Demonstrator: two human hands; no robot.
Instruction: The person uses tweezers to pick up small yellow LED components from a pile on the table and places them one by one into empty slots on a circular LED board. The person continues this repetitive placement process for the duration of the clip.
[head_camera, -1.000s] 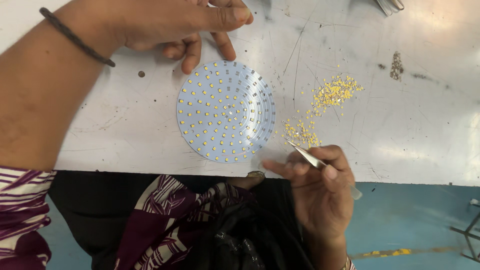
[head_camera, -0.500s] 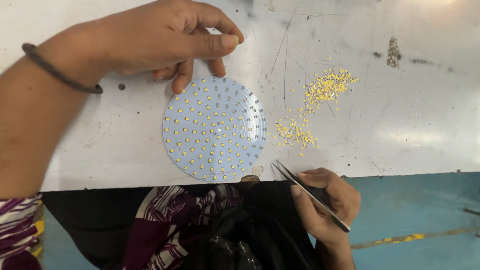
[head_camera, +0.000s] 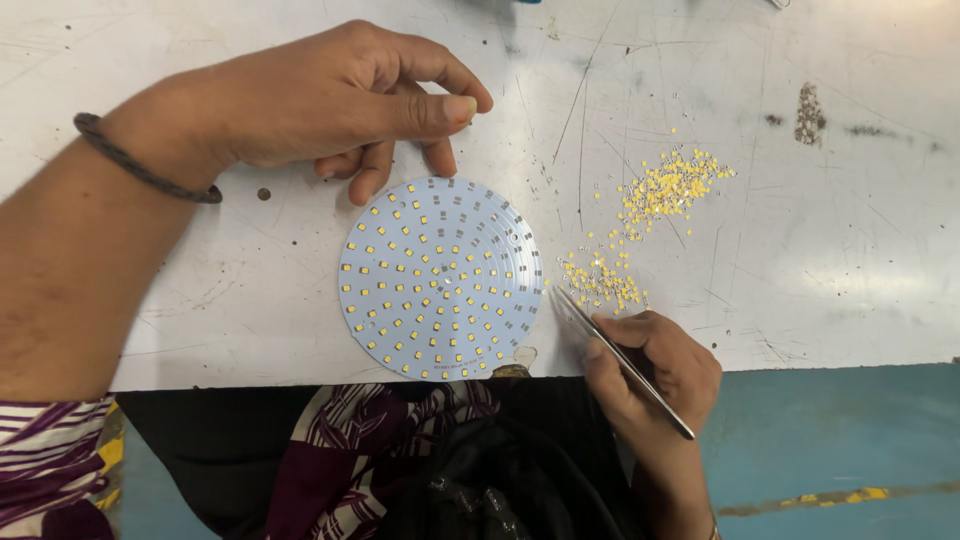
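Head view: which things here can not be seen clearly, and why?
- Tweezers: whether the tips hold a chip is too small to tell.
- Right hand: its fingers wrap the tweezers, hiding the grip.
- Left hand: curled fingers meet the round board at its top edge; contact underneath is hidden.
- Yellow chips: single pieces too small to make out.
- Dark bag in the lap: cut off by the bottom edge.

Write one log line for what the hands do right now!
left hand: fingers on round board top edge | right hand: holds tweezers, tips by yellow chips | table
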